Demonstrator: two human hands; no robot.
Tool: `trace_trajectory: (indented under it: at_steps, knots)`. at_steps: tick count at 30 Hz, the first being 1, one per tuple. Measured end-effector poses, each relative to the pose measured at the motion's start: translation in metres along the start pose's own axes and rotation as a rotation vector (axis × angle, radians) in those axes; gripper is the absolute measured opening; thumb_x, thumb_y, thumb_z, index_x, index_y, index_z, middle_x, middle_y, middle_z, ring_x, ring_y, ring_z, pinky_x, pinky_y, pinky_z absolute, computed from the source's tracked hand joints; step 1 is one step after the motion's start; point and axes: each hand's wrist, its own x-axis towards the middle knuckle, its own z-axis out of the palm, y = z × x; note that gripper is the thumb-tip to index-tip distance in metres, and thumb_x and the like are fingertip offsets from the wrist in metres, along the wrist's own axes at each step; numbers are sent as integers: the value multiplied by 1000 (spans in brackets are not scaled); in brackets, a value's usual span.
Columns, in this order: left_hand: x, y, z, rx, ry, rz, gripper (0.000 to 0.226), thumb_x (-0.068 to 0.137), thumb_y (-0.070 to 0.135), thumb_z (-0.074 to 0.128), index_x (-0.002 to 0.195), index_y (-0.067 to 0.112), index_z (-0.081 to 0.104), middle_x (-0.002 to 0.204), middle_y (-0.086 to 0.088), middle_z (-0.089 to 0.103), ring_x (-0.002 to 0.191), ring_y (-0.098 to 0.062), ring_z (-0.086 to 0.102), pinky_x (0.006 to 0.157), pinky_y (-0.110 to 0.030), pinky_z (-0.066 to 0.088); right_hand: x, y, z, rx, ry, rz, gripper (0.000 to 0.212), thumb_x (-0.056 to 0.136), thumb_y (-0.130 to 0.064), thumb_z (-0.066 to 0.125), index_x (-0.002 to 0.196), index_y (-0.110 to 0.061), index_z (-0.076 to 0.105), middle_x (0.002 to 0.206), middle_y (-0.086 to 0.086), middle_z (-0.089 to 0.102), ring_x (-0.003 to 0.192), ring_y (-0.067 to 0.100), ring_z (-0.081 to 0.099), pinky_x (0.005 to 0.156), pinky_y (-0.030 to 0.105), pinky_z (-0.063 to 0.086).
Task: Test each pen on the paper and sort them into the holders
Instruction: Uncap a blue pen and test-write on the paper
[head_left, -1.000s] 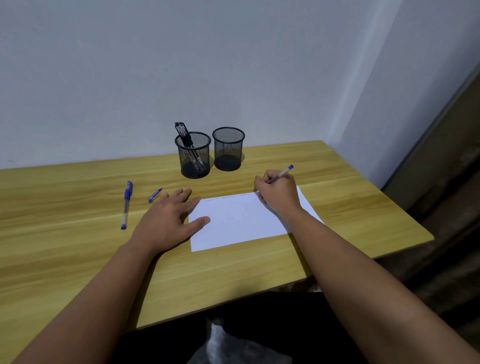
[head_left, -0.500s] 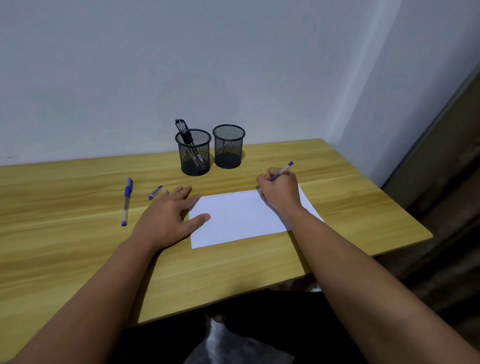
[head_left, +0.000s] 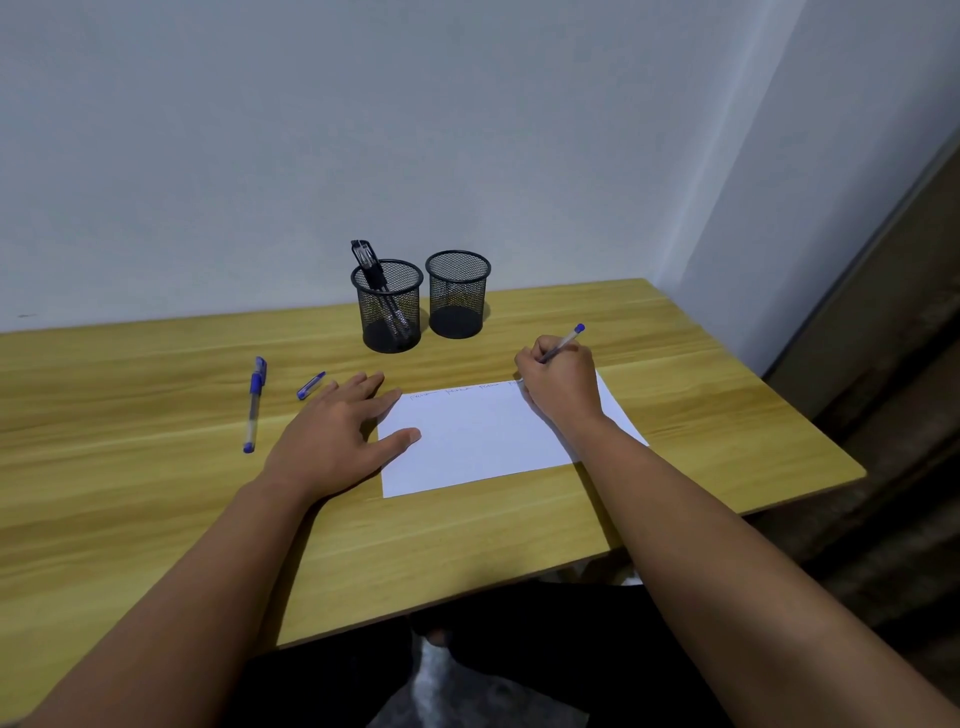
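A white sheet of paper (head_left: 483, 441) lies on the wooden desk (head_left: 156, 493), with faint written marks along its far edge. My right hand (head_left: 558, 382) grips a blue pen (head_left: 563, 342), its tip down at the paper's far right corner. Flat on the desk, my left hand (head_left: 337, 431) presses the paper's left edge with the thumb. Two black mesh holders stand at the back: the left holder (head_left: 388, 306) contains black pens, and the right holder (head_left: 458, 293) looks empty. A capped blue pen (head_left: 254, 402) and a loose blue cap (head_left: 310, 385) lie left of my left hand.
A pale wall runs behind the desk and turns a corner at the right. The desk's right edge (head_left: 810, 415) drops off to a dark floor. My dark trousers show below the front edge.
My right hand has crept slightly to the right along the paper's far edge with the pen. The left hand stays put on the paper.
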Motion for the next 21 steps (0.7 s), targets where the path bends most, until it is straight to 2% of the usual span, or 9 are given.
trace_trajectory:
  at_steps: [3,7,11,15,17,21]
  knots:
    - [0,0,0,5,-5,-2,82,82,80,41,148,32,49,163,4,32,153,-14,21,124,-40,17,1,-2,-3,-14,40,4,36,85,-13,59,60,-9,34,57,8,32,56,25,34,53,33,33]
    - [0,0,0,-4,-5,-2,81,83,80,42,148,32,49,163,3,32,153,-13,21,124,-40,17,0,-1,-4,-24,37,0,34,85,-12,59,66,4,36,59,11,33,56,25,35,54,31,32]
    - [0,0,1,-2,3,-5,83,81,81,41,147,32,50,162,3,33,153,-13,22,123,-38,17,-1,-3,-4,-37,24,8,31,81,-14,59,61,-8,36,58,7,32,57,24,35,53,31,33]
    - [1,0,1,2,0,-3,80,84,79,44,148,32,49,163,3,33,153,-13,21,123,-38,17,-3,-4,-5,-48,12,12,30,79,-13,58,61,-7,35,58,6,31,58,24,33,53,32,32]
    - [0,0,1,2,-5,-4,83,82,82,40,147,32,49,163,3,33,153,-13,21,123,-39,17,-3,-5,-5,-53,15,6,31,79,-14,58,59,-13,35,56,5,32,57,24,34,53,32,32]
    - [0,1,0,-8,0,-8,83,81,82,39,147,32,50,162,3,33,153,-13,21,124,-39,17,-3,-6,-6,-86,49,8,40,85,-7,60,57,-16,33,53,-1,31,56,20,33,55,30,31]
